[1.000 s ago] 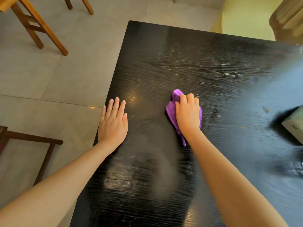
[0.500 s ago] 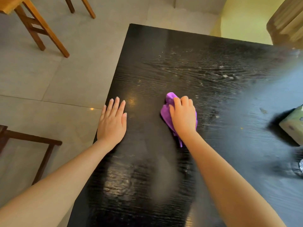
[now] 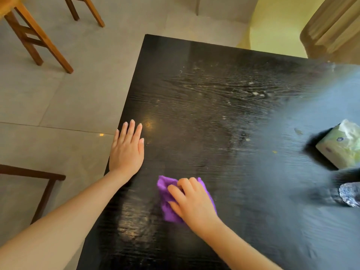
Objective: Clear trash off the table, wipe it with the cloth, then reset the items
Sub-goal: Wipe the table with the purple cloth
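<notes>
A black wood-grain table (image 3: 224, 90) fills the view, with pale smears and crumbs across its far half. My right hand (image 3: 191, 201) presses a crumpled purple cloth (image 3: 165, 199) onto the near-left part of the tabletop. My left hand (image 3: 127, 151) lies flat on the table's left edge, fingers spread, holding nothing. A green tissue pack (image 3: 341, 145) with a white tissue sticking out sits at the right edge. Below it lies a crumpled silver foil object (image 3: 350, 193), partly cut off by the frame.
Wooden stool legs (image 3: 37, 39) stand on the tiled floor at the far left. A dark chair frame (image 3: 44, 184) is close to the table's near-left side. A beige curtain (image 3: 335, 28) hangs beyond the far right corner.
My right hand has dragged the purple cloth toward me and to the left. My left hand has stayed flat on the edge. The view has shifted, showing more of the tissue pack and foil.
</notes>
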`<state>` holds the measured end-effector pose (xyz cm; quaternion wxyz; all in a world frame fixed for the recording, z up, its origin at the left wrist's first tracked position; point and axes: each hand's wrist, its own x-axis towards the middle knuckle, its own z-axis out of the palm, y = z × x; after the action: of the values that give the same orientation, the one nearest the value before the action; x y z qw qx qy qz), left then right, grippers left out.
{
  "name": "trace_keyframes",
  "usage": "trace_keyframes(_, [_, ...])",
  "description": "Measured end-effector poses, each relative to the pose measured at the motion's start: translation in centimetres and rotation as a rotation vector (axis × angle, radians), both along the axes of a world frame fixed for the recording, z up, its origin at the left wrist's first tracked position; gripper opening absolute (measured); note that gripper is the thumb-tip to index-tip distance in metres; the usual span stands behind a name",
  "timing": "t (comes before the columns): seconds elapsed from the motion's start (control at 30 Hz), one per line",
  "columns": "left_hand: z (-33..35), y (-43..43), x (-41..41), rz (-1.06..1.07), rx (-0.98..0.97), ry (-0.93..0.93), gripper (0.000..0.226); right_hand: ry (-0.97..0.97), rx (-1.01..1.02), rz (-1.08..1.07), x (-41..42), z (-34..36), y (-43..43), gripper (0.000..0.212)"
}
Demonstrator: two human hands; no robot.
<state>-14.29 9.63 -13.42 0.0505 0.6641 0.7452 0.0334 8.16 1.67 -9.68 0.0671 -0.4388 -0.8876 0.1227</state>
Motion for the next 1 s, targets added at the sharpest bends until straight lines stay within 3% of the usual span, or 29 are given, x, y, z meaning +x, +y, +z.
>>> trace_keyframes(0.17, [0.3,0.0,-0.1,0.001,-0.008,0.005,0.057,-0.065,0.202,-0.339,6.1,-0.7,11.5,0.027])
trace_keyframes(0.33, [0.1,0.0,-0.1,-0.003,-0.019,0.001,0.054,-0.016,0.181,-0.746,5.7,-1.5,17.1,0.029])
trace_keyframes(0.67, [0.3,0.1,0.1,-0.001,-0.035,-0.008,0.055,0.073,-0.041,-0.158,-1.5,0.5,-1.8,0.018])
trace_keyframes(0.8, [0.5,0.0,0.0,-0.008,-0.040,-0.024,0.053,0.063,-0.090,-0.149,-2.2,0.6,-4.7,0.024])
trace_keyframes(0.87, [0.6,0.0,-0.1,-0.015,-0.041,-0.041,0.053,0.237,-0.168,-0.299,-1.6,1.1,-3.6,0.023])
trace_keyframes(0.93, [0.7,0.2,-0.3,-0.025,-0.054,-0.064,0.052,0.527,-0.313,-0.536,-0.3,2.5,-1.3,0.008])
trace_keyframes(1.0, [0.9,0.4,-0.6,-0.028,-0.079,-0.122,0.052,0.826,-0.417,-0.833,1.3,4.0,1.5,0.013])
